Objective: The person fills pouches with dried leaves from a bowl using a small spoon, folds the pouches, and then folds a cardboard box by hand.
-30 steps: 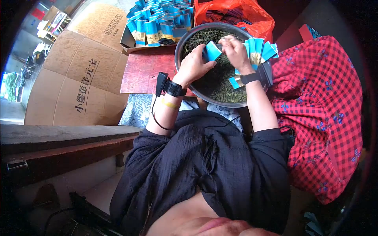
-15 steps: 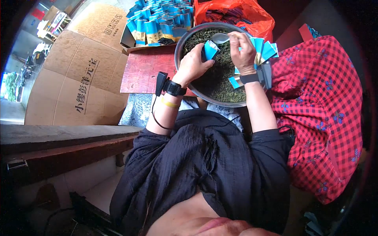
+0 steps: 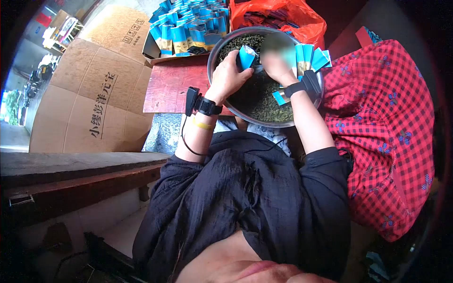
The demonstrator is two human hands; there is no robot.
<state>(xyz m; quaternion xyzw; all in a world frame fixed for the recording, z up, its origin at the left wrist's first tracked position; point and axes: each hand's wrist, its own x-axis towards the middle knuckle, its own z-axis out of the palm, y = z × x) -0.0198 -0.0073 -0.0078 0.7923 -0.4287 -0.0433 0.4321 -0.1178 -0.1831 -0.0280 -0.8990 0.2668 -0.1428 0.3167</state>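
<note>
My left hand is wrapped around a small blue packet, held upright over the left part of a metal basin. Dried green leaves, which look like tea, lie in the basin. Over the leaves, my right hand is closed on a spoon; its fingers are blurred and only a bit of the spoon shows, close to the packet. Several flat blue packets are fanned out at the basin's right rim. Another blue packet rests below my right wrist.
A box of blue packets stands behind a red wooden board. An orange-red plastic bag with dark packets lies behind the basin. A large cardboard box is on the left, red checked cloth on the right.
My right hand has moved down and left, bringing the spoon from above the leaves to near the packet. My left hand has shifted slightly, and its packet is more upright.
</note>
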